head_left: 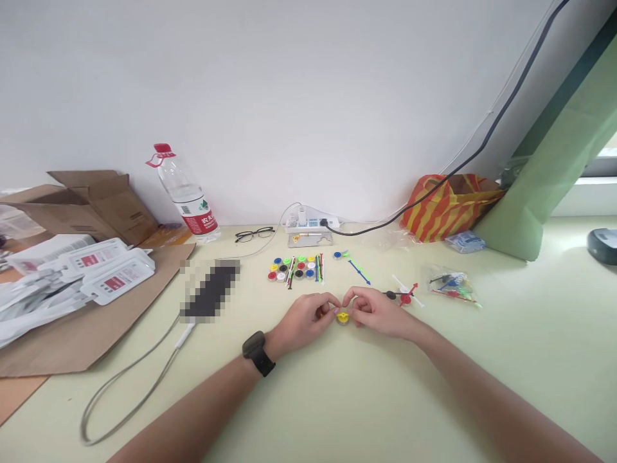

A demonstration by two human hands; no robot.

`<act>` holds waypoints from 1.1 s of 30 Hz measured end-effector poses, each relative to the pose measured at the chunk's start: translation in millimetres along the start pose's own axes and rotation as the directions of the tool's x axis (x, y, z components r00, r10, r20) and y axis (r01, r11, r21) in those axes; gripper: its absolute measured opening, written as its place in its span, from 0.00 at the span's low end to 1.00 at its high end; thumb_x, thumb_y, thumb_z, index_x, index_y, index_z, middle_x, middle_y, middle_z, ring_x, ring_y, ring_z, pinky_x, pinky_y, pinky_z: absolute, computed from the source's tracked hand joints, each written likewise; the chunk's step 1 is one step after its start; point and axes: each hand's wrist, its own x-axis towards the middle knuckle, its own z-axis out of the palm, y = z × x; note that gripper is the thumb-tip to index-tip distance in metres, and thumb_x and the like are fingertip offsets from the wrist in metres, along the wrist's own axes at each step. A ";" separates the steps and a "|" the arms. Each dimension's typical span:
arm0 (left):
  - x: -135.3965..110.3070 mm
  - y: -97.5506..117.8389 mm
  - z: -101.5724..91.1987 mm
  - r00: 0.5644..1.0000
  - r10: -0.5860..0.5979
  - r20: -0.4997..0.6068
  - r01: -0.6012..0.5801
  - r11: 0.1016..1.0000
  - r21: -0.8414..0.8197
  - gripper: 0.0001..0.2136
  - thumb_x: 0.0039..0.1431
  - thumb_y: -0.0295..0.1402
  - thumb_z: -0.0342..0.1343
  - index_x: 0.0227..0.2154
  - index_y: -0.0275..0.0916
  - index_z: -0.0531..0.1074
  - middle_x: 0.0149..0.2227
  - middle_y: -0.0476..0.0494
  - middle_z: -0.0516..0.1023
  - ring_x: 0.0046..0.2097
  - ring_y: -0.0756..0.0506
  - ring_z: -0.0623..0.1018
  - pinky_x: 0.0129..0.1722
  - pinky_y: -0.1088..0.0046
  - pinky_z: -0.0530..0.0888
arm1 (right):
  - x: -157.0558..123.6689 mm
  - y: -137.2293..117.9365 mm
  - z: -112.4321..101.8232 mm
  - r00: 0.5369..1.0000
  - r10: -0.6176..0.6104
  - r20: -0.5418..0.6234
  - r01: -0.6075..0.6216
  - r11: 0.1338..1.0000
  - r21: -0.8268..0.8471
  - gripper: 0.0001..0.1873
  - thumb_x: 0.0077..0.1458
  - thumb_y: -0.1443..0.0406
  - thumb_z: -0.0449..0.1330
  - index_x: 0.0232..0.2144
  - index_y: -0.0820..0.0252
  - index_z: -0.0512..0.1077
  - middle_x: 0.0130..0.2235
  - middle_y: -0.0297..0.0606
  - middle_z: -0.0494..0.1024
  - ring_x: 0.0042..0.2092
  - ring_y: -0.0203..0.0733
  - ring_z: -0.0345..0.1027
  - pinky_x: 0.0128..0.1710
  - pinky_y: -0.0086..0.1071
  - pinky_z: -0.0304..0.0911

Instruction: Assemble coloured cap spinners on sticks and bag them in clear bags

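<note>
Head view: left hand (304,319) and right hand (377,311) pinch yellow disc (342,317) together on table (337,399).

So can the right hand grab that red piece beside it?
Probably yes: the red piece lies close beside the right hand, nothing between, though that hand now pinches the yellow piece.

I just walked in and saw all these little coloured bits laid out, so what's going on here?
A person works at a pale table. The left hand, with a dark watch on its wrist, and the right hand pinch a small yellow round piece between their fingertips, low over the tabletop. Just behind lie rows of coloured round pieces and thin coloured sticks. A water bottle and glasses are farther back.
</note>
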 end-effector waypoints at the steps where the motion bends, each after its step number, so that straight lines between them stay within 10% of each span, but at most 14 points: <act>1: 0.3 -0.2 0.2 1.000 0.002 -0.009 -0.002 1.000 -0.001 0.11 0.68 0.38 0.52 0.40 0.41 0.78 0.28 0.50 0.75 0.29 0.49 0.70 0.29 0.74 0.66 | -0.1 0.7 0.4 1.000 -0.011 -0.001 0.011 1.000 -0.010 0.07 0.59 0.61 0.59 0.39 0.57 0.70 0.26 0.29 0.72 0.28 0.36 0.67 0.28 0.27 0.57; 11: 4.0 2.2 -2.5 0.999 0.009 -0.032 -0.013 0.992 -0.129 0.10 0.67 0.39 0.55 0.39 0.38 0.78 0.33 0.45 0.82 0.33 0.48 0.76 0.31 0.73 0.68 | 6.4 4.1 15.1 0.982 -0.152 -0.117 0.152 0.988 -0.007 0.13 0.61 0.54 0.60 0.35 0.57 0.68 0.31 0.33 0.74 0.32 0.38 0.67 0.32 0.31 0.60; 24: 4.0 -9.8 0.3 0.994 -0.027 -0.108 0.028 1.000 0.006 0.09 0.61 0.41 0.62 0.41 0.43 0.79 0.42 0.43 0.82 0.47 0.39 0.77 0.46 0.63 0.72 | 12.8 7.5 11.2 0.995 -0.040 -0.096 0.039 0.999 -0.016 0.09 0.56 0.60 0.63 0.35 0.57 0.69 0.26 0.31 0.75 0.29 0.38 0.70 0.29 0.29 0.61; 33: 8.2 -11.3 -2.6 0.960 -0.146 -0.239 0.100 0.976 -0.192 0.10 0.66 0.41 0.56 0.41 0.41 0.76 0.42 0.44 0.79 0.42 0.44 0.76 0.38 0.70 0.72 | -4.7 -11.4 6.1 0.918 -0.206 -0.340 -0.002 0.853 -0.522 0.10 0.62 0.56 0.57 0.40 0.54 0.72 0.40 0.36 0.79 0.29 0.39 0.66 0.30 0.34 0.59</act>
